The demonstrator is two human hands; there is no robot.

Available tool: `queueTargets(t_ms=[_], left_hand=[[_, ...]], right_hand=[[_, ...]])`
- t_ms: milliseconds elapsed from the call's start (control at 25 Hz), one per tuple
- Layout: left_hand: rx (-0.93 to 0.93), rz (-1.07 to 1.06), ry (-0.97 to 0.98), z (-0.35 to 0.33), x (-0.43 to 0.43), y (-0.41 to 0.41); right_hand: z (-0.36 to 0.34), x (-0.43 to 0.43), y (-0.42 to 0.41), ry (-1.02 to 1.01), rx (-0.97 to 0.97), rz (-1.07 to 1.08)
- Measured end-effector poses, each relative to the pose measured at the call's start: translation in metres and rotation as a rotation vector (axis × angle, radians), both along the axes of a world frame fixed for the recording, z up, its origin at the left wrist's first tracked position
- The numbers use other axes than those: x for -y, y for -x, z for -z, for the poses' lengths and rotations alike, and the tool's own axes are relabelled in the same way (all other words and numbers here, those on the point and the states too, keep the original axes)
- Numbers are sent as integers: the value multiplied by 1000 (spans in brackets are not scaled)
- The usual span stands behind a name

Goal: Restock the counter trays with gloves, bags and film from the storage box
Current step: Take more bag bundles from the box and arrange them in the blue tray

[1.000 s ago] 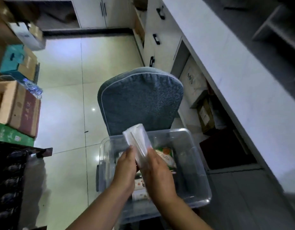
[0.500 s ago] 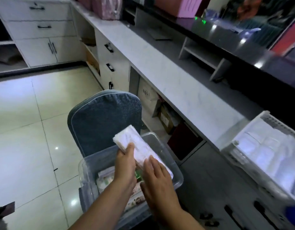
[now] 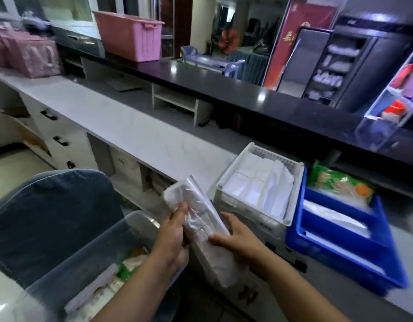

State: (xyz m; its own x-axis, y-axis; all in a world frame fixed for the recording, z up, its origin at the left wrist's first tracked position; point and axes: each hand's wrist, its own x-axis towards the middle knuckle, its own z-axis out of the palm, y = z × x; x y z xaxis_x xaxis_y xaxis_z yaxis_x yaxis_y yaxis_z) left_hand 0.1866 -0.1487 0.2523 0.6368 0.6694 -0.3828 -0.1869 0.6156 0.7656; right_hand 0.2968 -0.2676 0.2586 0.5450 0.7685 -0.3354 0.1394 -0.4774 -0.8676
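Observation:
A long clear-wrapped pack of white plastic bags (image 3: 202,219) is held in the air between the storage box and the counter. My left hand (image 3: 174,231) grips its left side near the top. My right hand (image 3: 238,237) holds its right edge lower down. The clear storage box (image 3: 101,247) sits on the chair at the lower left, with several packets inside. On the counter to the right stand a white tray (image 3: 293,182) filled with folded white bags and a blue tray (image 3: 340,254) holding white packs and a green-orange packet (image 3: 340,182).
A grey padded chair back (image 3: 54,217) rises behind the box. The white counter (image 3: 121,126) runs left, with drawers below and a raised dark ledge (image 3: 247,89) behind. A pink bin (image 3: 128,38) and pink bags (image 3: 29,56) stand far left.
The view has swung right, from the floor and box to the counter. Both hands have lifted the pack out of the storage box and carried it toward the white tray.

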Motion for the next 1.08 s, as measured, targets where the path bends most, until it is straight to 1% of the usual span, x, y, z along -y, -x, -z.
queueTargets(t_ms=[80,200,320,440,640,760,920,960,1080], left_hand=[[-4,48,99,-7,37,-32],[10,146,319,-12,89,-75],[55,197,413,-9,138,-116],[68,249,406,-7,180,-152],[-59,309,385,-11,214,-195],[-88,293,367,-12,218,-226],[-81,284,338,-13,225,-273],[-77,300,311,-14,226,-286],[-74,394,150,-10,219,-327]], right_hand=[[-6,45,-24,21,-52,8],[-10,103,-52,18,-147,15],[-12,157,-84,-11,-119,47],[-11,204,-116,13,-80,75],[-14,256,-152,65,-38,86],[-14,271,-174,101,-21,100],[-18,278,-206,72,-43,132],[-20,279,-217,72,-31,162],[-22,281,-253,82,19,271]])
